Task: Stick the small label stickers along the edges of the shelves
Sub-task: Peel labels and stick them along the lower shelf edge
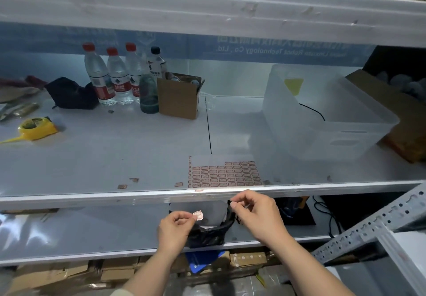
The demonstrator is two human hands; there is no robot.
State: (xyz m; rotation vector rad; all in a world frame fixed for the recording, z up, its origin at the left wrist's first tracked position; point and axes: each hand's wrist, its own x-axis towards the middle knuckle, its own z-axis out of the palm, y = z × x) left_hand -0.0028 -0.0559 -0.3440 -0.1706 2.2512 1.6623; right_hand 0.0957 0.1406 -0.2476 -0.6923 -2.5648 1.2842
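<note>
Step in hand, as I judge it: one label is off the sheet and not yet on the shelf.

Left hand point(177, 226) pinches a small pale rectangular sticker with a red printed border point(198, 215) between thumb and fingertip, held in the air below the front lip. The sticker looks slightly curled, thin paper.

Right hand point(253, 210) has thumb and forefinger closed together at a small dark thing by the rim of a crumpled black plastic bag point(212, 233) on the lower shelf. Whether it grips the bag's edge or a scrap, cannot tell.

The sticker sheet, a glossy white backing with rows of red-outlined rectangular labels point(224, 176), lies flat on the middle shelf, touching its front edge, directly above the hands. Its upper rows are partly bare.

The pale grey metal front edge of the middle shelf point(115, 197) is smooth and narrow. One label point(199, 190) appears to sit on it just below the sheet; a few stray ones point(178, 184) lie on the shelf top to the left.

Next move, judged: raise the sticker to the edge beside the placed one, adhesive side facing the metal, square it to the lip and press flat. A limp label may fold onto itself or grab a fingertip.

Behind: a translucent plastic bin point(322, 116), a brown cardboard box point(178, 97).
</note>
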